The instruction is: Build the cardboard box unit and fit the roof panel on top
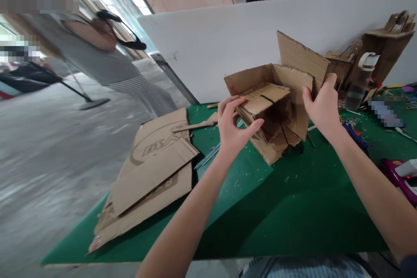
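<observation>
A small open cardboard box (250, 100) stands tilted on the green table, with a dark cord across its inner compartment. My left hand (233, 124) curls its fingers over the box's left side, thumb near the front opening. On the right, my right hand (324, 106) is closed on a flat cardboard piece (301, 54) that sticks up behind the box's right wall. Its thumb rests by that wall's edge, and its other fingers are partly hidden.
Flat cardboard sheets (156, 169) lie on the left of the green table (293, 208). Toward the right are a clear bottle (358, 84), a phone (386, 112), cardboard structures (379, 52) and a magenta device (395, 178). A white partition (202, 47) borders the back. One person (107, 61) stands left.
</observation>
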The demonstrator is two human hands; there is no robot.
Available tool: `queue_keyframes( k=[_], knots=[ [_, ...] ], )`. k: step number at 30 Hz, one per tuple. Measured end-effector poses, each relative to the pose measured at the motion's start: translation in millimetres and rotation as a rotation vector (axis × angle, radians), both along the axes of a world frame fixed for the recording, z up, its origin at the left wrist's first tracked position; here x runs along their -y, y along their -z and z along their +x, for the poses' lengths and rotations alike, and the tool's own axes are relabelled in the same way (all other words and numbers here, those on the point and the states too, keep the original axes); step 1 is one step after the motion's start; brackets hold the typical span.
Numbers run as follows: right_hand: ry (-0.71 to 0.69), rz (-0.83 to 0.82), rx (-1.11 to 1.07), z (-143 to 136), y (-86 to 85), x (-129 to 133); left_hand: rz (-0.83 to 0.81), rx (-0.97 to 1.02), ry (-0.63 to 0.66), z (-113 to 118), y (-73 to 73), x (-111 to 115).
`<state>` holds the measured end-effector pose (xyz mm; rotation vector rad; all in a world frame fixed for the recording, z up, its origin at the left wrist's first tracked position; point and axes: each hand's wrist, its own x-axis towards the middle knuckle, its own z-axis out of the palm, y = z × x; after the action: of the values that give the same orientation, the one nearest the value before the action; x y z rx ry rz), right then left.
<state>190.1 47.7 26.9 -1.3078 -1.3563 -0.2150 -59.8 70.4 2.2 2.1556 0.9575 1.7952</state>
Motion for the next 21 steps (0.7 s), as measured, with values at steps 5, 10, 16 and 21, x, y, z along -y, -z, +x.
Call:
queue_keyframes(
  k=[5,10,16,21],
  knots=[
    [-0.024,0.011,0.003,-3,0.1,0,0.076,0.048,0.033,2,-28.9,-5],
    [-0.006,0.013,0.02,-2,-0.6,1,0.073,0.035,0.022,4,-39.3,-4],
    [0.0,0.02,0.034,-1,1.1,1,0.012,-0.019,-0.006,0,-18.8,1],
    [-0.005,0.003,0.02,-3,0.3,2,-0.073,-0.115,-0.029,-1,9.5,6]
  ],
)
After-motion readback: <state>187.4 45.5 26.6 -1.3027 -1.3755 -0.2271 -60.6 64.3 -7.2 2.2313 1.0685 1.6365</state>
